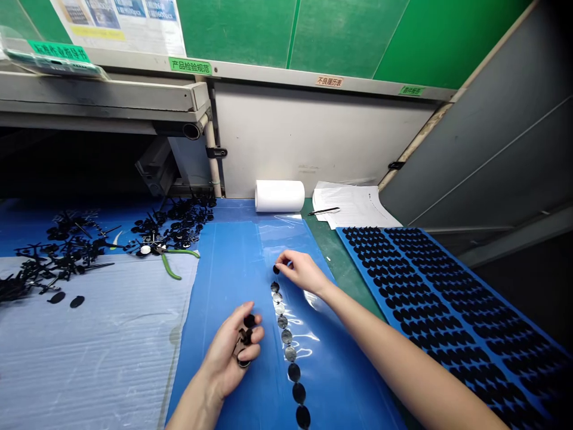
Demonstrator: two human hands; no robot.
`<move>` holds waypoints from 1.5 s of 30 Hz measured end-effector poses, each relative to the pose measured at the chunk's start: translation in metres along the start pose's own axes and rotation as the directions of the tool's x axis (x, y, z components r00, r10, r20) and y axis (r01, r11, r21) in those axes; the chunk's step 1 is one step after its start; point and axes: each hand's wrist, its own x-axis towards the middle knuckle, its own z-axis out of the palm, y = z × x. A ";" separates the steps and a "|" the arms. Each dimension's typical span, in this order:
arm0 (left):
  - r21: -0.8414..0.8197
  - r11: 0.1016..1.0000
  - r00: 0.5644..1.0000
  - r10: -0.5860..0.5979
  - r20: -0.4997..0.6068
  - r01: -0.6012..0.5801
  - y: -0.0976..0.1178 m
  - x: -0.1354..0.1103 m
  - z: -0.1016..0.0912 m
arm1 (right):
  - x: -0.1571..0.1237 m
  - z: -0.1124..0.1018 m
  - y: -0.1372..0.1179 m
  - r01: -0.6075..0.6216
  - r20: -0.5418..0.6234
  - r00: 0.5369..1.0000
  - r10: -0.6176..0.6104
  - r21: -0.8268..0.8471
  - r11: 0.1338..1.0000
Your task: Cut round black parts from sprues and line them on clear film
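On blue sheeting (pixel 228 269) — black-and-silver discs (pixel 286 337)

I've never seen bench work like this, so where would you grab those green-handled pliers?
Take the green handles of the pliers from the right side: they splay out that way, clear of the black pieces, while the metal head lies among them.

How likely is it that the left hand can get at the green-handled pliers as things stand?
Probably yes. Nothing seems to stand between the left hand and the green-handled pliers, but it holds small black pieces, so it would likely need to set them down first.
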 end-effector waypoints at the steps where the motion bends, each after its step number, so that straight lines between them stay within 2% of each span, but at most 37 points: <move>1: 0.014 1.000 1.000 0.006 -0.013 -0.006 0.002 -0.002 -0.002 | 0.004 -0.001 0.007 0.006 0.015 1.000 -0.006 -0.040 0.999; 5: 0.071 0.997 0.998 0.037 -0.047 -0.033 0.001 -0.007 -0.008 | 0.010 0.004 0.016 0.053 0.085 0.996 -0.039 -0.170 0.984; 11: 0.162 0.987 1.000 0.017 0.002 -0.017 -0.009 -0.005 -0.015 | 0.013 0.012 0.013 0.087 0.133 0.990 -0.049 -0.295 0.952; 25: 0.146 0.989 1.000 -0.002 0.002 0.001 -0.011 -0.007 -0.010 | 0.016 0.018 0.018 0.122 0.147 0.986 -0.075 -0.345 0.931; 31: 0.162 0.986 1.000 -0.028 0.000 0.028 -0.012 -0.007 -0.008 | 0.014 0.020 0.018 0.095 0.097 0.993 -0.069 -0.294 0.951; 36: 0.103 0.994 0.999 -0.030 -0.041 0.034 -0.012 -0.003 -0.006 | -0.011 0.012 -0.008 0.092 0.018 0.996 -0.090 -0.179 0.980; 41: 0.126 0.992 0.999 -0.001 -0.050 0.007 -0.013 0.003 -0.003 | -0.040 0.013 -0.040 0.215 0.131 0.967 -0.218 0.039 0.976; 45: 0.237 0.971 0.999 0.039 -0.012 -0.035 -0.017 0.004 0.001 | -0.047 0.022 -0.047 0.182 0.120 0.974 -0.192 0.087 0.979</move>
